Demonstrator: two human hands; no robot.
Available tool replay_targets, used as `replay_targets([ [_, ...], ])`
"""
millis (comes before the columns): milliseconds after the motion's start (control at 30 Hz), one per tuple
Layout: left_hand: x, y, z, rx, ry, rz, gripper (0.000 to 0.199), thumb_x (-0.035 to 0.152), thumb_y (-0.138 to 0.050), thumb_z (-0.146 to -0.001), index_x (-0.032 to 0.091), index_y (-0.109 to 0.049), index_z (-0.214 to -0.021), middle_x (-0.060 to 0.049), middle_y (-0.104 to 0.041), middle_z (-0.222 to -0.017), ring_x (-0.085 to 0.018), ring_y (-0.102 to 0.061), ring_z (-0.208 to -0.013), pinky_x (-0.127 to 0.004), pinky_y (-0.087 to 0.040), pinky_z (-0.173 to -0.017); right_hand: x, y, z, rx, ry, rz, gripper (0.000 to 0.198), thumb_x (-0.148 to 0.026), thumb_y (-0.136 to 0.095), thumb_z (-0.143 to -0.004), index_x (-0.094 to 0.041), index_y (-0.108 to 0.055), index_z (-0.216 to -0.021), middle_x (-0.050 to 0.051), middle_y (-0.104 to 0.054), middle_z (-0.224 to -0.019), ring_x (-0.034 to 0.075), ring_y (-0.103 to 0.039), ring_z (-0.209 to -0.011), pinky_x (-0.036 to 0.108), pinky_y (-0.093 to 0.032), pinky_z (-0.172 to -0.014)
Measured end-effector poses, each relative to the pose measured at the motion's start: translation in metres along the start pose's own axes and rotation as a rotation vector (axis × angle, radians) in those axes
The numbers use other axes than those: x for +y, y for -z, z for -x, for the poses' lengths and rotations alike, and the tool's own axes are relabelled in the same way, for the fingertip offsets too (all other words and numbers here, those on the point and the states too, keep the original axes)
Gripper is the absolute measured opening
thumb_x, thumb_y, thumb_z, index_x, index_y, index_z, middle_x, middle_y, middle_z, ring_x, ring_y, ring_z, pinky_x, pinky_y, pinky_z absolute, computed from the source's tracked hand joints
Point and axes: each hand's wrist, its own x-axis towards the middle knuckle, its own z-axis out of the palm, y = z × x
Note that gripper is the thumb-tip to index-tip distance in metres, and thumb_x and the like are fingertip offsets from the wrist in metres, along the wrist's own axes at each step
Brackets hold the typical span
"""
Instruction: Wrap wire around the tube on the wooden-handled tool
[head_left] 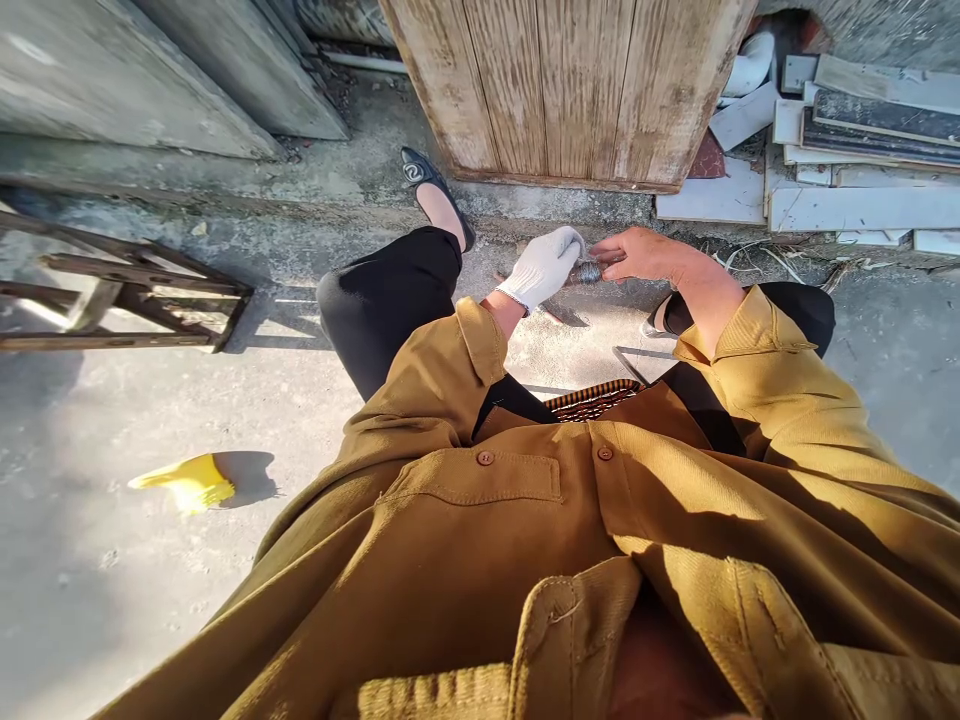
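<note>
My left hand (544, 265), in a white knitted glove, is closed around one end of a dark, stick-like piece wound with silvery metal wire (589, 272). My right hand (639, 254) is bare, its fingers bent and pressed at the other end of the wire winding. Both hands meet over the ground between my knees. Most of the wire-wound piece is hidden by the fingers, so its full shape does not show. A dark shadow lies on the concrete just below the hands.
A wooden panel (547, 90) stands ahead. White and dark boards (862, 205) are stacked at the right. To the left are a wooden rack (142, 300) and concrete slabs (135, 80). A yellow glove-like item (187, 484) lies on the ground. Beneath me is a woven seat (592, 400).
</note>
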Motion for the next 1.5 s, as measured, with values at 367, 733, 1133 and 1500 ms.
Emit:
replay_targets([
  [367, 0.001, 0.002, 0.003, -0.005, -0.023, -0.029, 0.027, 0.022, -0.051, -0.108, 0.018, -0.075, -0.12, -0.012, -0.078, -0.114, -0.029, -0.074, -0.116, -0.036, -0.052, -0.106, -0.011, 0.008, 0.006, -0.07, -0.053, 0.192, 0.04, -0.034, -0.072, -0.096, -0.022, -0.087, -0.131, 0.005, -0.079, -0.09, 0.027, -0.07, -0.091, 0.036, -0.048, -0.081],
  [733, -0.003, 0.021, -0.006, -0.233, -0.07, 0.157, 0.03, 0.018, -0.054, -0.093, 0.011, -0.08, -0.106, -0.008, -0.078, -0.096, -0.021, -0.07, -0.09, -0.031, -0.055, -0.088, -0.015, 0.01, 0.015, -0.153, 0.15, 0.106, 0.049, -0.032, -0.072, -0.091, -0.028, -0.087, -0.137, -0.002, -0.081, -0.105, 0.024, -0.066, -0.096, 0.033, -0.046, -0.087],
  [1133, -0.003, 0.0, 0.004, -0.305, 0.099, 0.521, 0.026, 0.024, -0.053, -0.102, 0.017, -0.077, -0.107, -0.007, -0.071, -0.077, -0.014, -0.051, -0.058, -0.033, -0.045, -0.061, -0.019, 0.026, 0.026, 0.284, -0.113, 0.014, 0.069, -0.078, -0.06, -0.102, -0.017, -0.079, -0.125, 0.011, -0.077, -0.096, 0.025, -0.064, -0.082, 0.035, -0.05, -0.077],
  [1500, -0.001, 0.01, 0.003, -0.341, -0.152, 0.141, 0.03, 0.027, -0.056, -0.089, 0.019, -0.083, -0.099, -0.005, -0.076, -0.084, -0.02, -0.069, -0.081, -0.03, -0.051, -0.079, 0.021, 0.0, -0.007, 0.129, -0.086, 0.265, 0.042, -0.062, -0.081, -0.093, -0.023, -0.086, -0.106, 0.012, -0.072, -0.079, 0.032, -0.069, -0.089, 0.047, -0.053, -0.091],
])
